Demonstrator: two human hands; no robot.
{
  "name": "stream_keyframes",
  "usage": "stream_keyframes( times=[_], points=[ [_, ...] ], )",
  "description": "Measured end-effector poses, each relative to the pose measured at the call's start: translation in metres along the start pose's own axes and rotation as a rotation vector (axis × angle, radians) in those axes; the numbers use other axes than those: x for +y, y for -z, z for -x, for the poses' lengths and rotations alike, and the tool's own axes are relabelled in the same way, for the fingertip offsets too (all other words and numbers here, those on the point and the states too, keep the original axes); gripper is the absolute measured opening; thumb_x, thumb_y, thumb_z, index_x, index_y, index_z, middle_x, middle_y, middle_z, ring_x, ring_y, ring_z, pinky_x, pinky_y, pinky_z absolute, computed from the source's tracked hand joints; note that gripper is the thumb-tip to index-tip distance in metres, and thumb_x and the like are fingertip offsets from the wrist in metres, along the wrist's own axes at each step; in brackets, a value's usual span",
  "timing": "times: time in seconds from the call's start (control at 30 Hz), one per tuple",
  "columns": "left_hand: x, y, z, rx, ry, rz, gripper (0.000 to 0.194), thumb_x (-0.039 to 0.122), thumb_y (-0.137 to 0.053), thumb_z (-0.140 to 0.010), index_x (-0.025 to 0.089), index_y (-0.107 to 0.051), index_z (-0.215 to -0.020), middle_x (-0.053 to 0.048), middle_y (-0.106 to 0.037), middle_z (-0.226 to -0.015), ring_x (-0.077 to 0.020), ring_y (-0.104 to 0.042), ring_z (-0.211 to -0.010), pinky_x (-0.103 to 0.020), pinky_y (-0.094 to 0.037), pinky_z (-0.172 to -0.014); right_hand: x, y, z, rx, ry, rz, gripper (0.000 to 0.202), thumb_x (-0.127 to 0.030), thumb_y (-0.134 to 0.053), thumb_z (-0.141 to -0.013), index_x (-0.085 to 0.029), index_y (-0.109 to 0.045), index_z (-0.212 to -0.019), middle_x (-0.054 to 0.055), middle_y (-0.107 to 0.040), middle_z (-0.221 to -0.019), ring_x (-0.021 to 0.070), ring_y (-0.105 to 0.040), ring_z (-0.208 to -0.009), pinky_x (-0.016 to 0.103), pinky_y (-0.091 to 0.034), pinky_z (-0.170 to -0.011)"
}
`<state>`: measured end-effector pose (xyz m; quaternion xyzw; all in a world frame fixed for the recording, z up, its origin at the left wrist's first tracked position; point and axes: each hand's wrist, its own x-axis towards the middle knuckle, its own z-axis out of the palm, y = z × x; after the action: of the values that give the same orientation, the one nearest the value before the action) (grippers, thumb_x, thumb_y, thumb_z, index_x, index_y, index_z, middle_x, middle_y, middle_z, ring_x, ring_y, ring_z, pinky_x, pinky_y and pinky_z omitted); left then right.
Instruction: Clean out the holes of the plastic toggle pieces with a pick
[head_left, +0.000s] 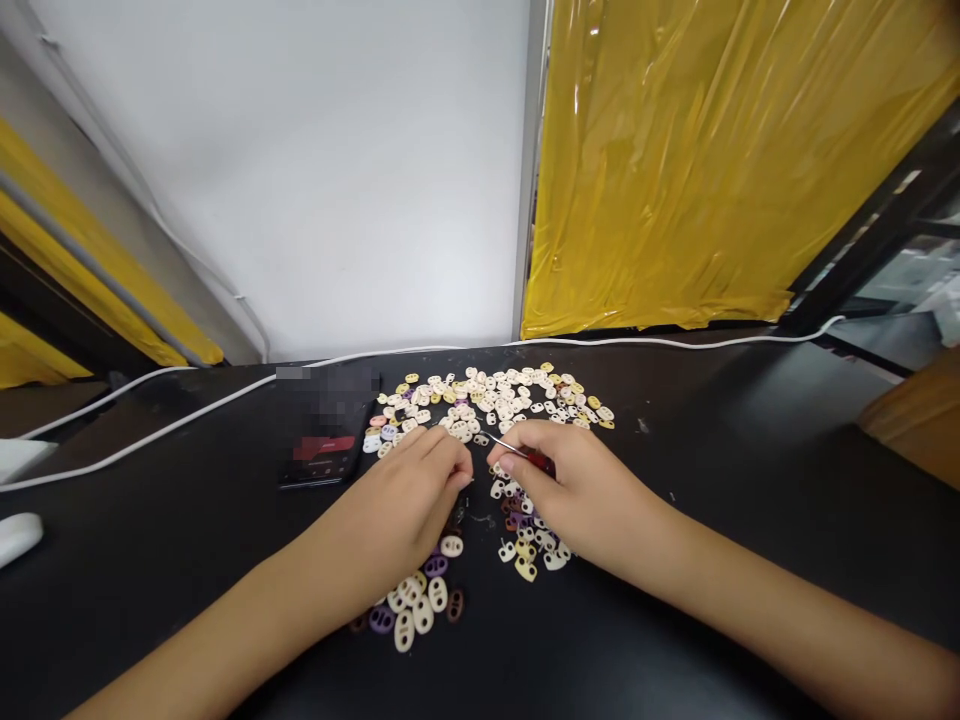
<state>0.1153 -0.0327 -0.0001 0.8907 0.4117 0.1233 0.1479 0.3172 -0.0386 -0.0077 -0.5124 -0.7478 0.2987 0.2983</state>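
My right hand [574, 470] is closed around a tool with a dark red handle [541, 462] and a thin metal shaft, its tip pointing left toward my other hand. Opposite it, my left hand [424, 475] has its fingers curled together; what they pinch, if anything, is hidden. Beyond both hands spreads a wide heap of small cream and yellow two-holed pieces [502, 395]. By my left wrist lies a group of oval two-holed pieces [424, 612] in cream, purple and brown. Under my right hand are smaller pieces [526, 568] in white, yellow, purple and brown.
A black phone [326, 475] with a lit screen lies left of the heap on the black table [675, 620]. A white cable [390, 352] runs along the table's back edge. A white rounded object [19, 538] sits at far left, and a cardboard box [919, 420] at right.
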Motion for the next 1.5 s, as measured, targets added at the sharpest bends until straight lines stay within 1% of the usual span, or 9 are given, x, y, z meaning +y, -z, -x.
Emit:
stream_keyframes(
  times=[0.13,0.3,0.53,0.8,1.0,1.13,1.23,1.4,1.5],
  points=[
    [0.009,0.006,0.002,0.036,0.063,0.196,0.020,0.019,-0.036,-0.102,0.022,-0.048,-0.087,-0.001,-0.054,-0.086,-0.0203,-0.052,-0.083,-0.035,-0.042,-0.075,-0.002,-0.003,0.002,0.003,0.007,-0.065,0.018,-0.023,-0.052,-0.094,-0.021,-0.064,-0.081,-0.001,-0.065,-0.073,0.0158,-0.059,-0.070,0.029,-0.045,-0.069],
    [0.014,0.006,0.004,0.045,0.111,0.277,0.018,0.020,-0.039,-0.101,0.022,-0.051,-0.088,-0.001,-0.056,-0.087,-0.0205,-0.053,-0.085,-0.035,-0.041,-0.076,-0.005,-0.005,0.005,0.012,0.016,-0.117,0.016,-0.024,-0.052,-0.094,-0.022,-0.065,-0.084,-0.001,-0.065,-0.074,0.0150,-0.058,-0.069,0.028,-0.043,-0.065],
    [0.013,0.005,0.003,0.039,0.121,0.299,0.018,0.021,-0.040,-0.102,0.021,-0.053,-0.089,-0.001,-0.056,-0.088,-0.0200,-0.054,-0.087,-0.035,-0.041,-0.078,-0.007,-0.006,0.007,-0.007,0.008,-0.136,0.016,-0.024,-0.053,-0.094,-0.022,-0.067,-0.086,-0.002,-0.066,-0.074,0.0151,-0.059,-0.067,0.028,-0.043,-0.062],
    [0.013,0.005,0.003,0.045,0.123,0.273,0.019,0.020,-0.039,-0.101,0.021,-0.051,-0.086,-0.001,-0.055,-0.085,-0.0205,-0.054,-0.085,-0.036,-0.042,-0.078,-0.006,-0.005,0.005,0.004,-0.005,-0.122,0.017,-0.026,-0.053,-0.094,-0.022,-0.066,-0.084,-0.002,-0.064,-0.072,0.0146,-0.058,-0.065,0.027,-0.042,-0.060],
    [0.015,0.003,0.004,0.035,0.132,0.259,0.018,0.020,-0.040,-0.101,0.021,-0.054,-0.090,-0.002,-0.058,-0.090,-0.0211,-0.057,-0.088,-0.036,-0.044,-0.079,-0.007,-0.005,0.007,0.002,0.013,-0.109,0.017,-0.024,-0.053,-0.093,-0.022,-0.067,-0.085,-0.001,-0.067,-0.075,0.0145,-0.059,-0.066,0.027,-0.042,-0.061],
    [0.016,0.000,0.005,0.082,0.173,0.231,0.017,0.019,-0.043,-0.100,0.021,-0.056,-0.090,-0.002,-0.061,-0.088,-0.0211,-0.058,-0.084,-0.034,-0.044,-0.074,-0.010,-0.007,0.009,0.046,0.046,-0.052,0.015,-0.022,-0.056,-0.091,-0.021,-0.068,-0.083,0.000,-0.068,-0.077,0.0150,-0.059,-0.069,0.027,-0.042,-0.062],
    [0.018,-0.002,0.005,0.111,0.217,0.263,0.018,0.020,-0.044,-0.099,0.020,-0.058,-0.089,-0.001,-0.061,-0.083,-0.0192,-0.057,-0.076,-0.031,-0.043,-0.067,-0.010,-0.010,0.010,0.073,0.047,-0.073,0.014,-0.021,-0.057,-0.090,-0.022,-0.070,-0.085,-0.001,-0.069,-0.077,0.0144,-0.060,-0.069,0.027,-0.043,-0.063],
    [0.017,-0.007,0.005,0.140,0.277,0.364,0.018,0.026,-0.045,-0.099,0.021,-0.058,-0.088,0.002,-0.056,-0.071,-0.0163,-0.052,-0.064,-0.029,-0.039,-0.059,-0.006,-0.012,0.008,0.056,-0.032,-0.185,0.015,-0.025,-0.056,-0.091,-0.022,-0.069,-0.085,-0.002,-0.065,-0.072,0.0132,-0.057,-0.063,0.026,-0.043,-0.059],
    [0.017,-0.008,0.006,0.144,0.282,0.464,0.018,0.030,-0.045,-0.100,0.022,-0.058,-0.089,0.003,-0.056,-0.072,-0.0158,-0.051,-0.065,-0.029,-0.039,-0.059,-0.005,-0.012,0.005,0.029,-0.083,-0.288,0.015,-0.026,-0.057,-0.090,-0.020,-0.069,-0.082,-0.002,-0.060,-0.068,0.0130,-0.053,-0.061,0.025,-0.042,-0.056]
  ],
)
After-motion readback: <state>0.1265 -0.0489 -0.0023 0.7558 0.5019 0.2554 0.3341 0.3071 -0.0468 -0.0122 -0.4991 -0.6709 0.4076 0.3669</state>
